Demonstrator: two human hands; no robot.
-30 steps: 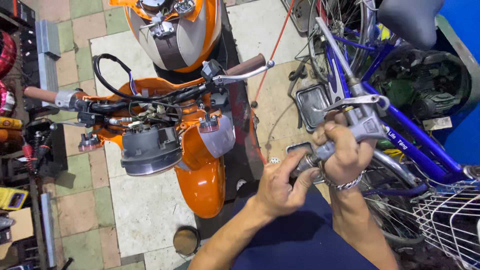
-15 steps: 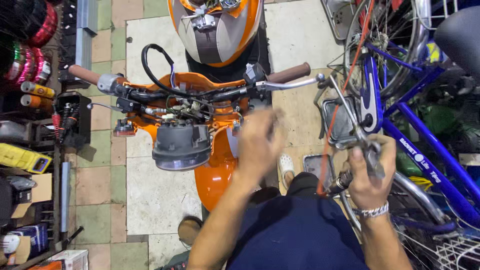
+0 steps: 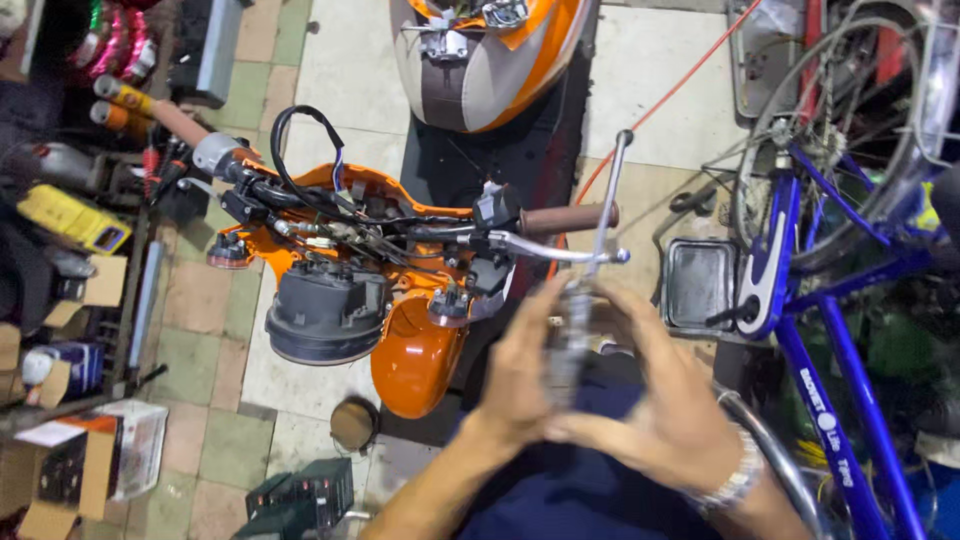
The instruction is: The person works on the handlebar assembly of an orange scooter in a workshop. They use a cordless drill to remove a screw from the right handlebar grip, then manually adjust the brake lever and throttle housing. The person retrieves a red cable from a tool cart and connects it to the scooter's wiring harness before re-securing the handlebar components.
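Both the left hand (image 3: 520, 370) and the right hand (image 3: 665, 400) close around a blurred lever assembly (image 3: 585, 300), its thin metal rod rising past the orange scooter's brown handlebar grip (image 3: 567, 217), beside a blue bicycle (image 3: 820, 330).

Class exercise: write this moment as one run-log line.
left hand: grips lever part | right hand: cups it | orange scooter: ahead | blue bike: right

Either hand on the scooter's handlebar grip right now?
No, both the left hand and right hand hold a metal lever part, apart from the brown grip.
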